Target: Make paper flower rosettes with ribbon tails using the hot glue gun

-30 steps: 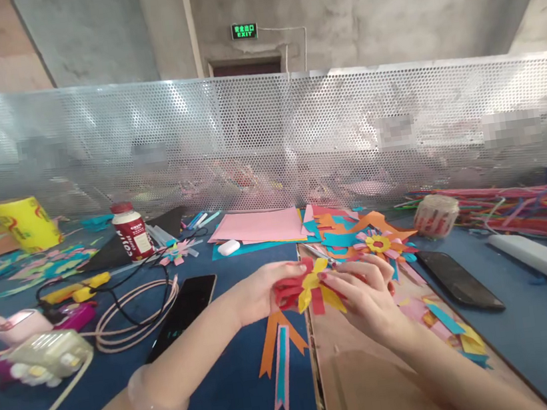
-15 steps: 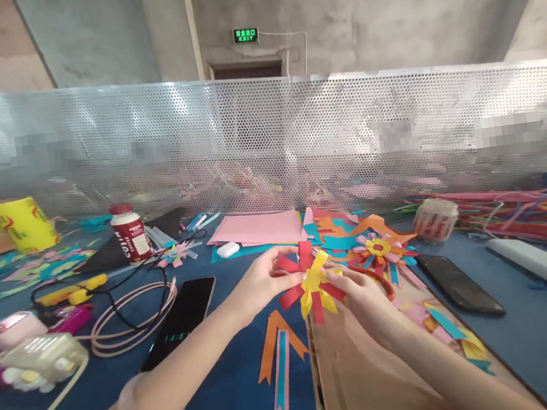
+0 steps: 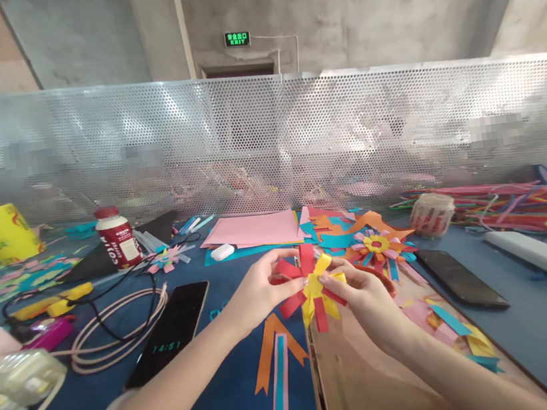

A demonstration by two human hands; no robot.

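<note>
Between my two hands is a paper flower (image 3: 319,305) with red looped petals and a yellow piece at its front. My left hand (image 3: 271,282) pinches its left side, thumb toward the yellow centre. On the other side my right hand (image 3: 362,287) is closed on the yellow part, its thumb pressed near the middle. Below them on the blue table lie a folded orange paper strip (image 3: 262,361) and a pink-and-blue paper ribbon (image 3: 281,392) with notched ends. Behind my right hand, partly covered, is a red ring-shaped thing (image 3: 384,279) that I cannot make out fully.
A finished-looking paper flower (image 3: 375,245) lies on orange and blue paper. Pink sheets (image 3: 251,228) and a white earbud case (image 3: 222,252) are behind my hands. Phones (image 3: 172,336) lie on both sides; a Costa bottle (image 3: 117,239), cables and a tape roll (image 3: 432,214) stand around.
My view has shifted slightly, so the table items at left sit further left. My left thumb has reached in closer to the flower's centre; both hands still hold the flower.
</note>
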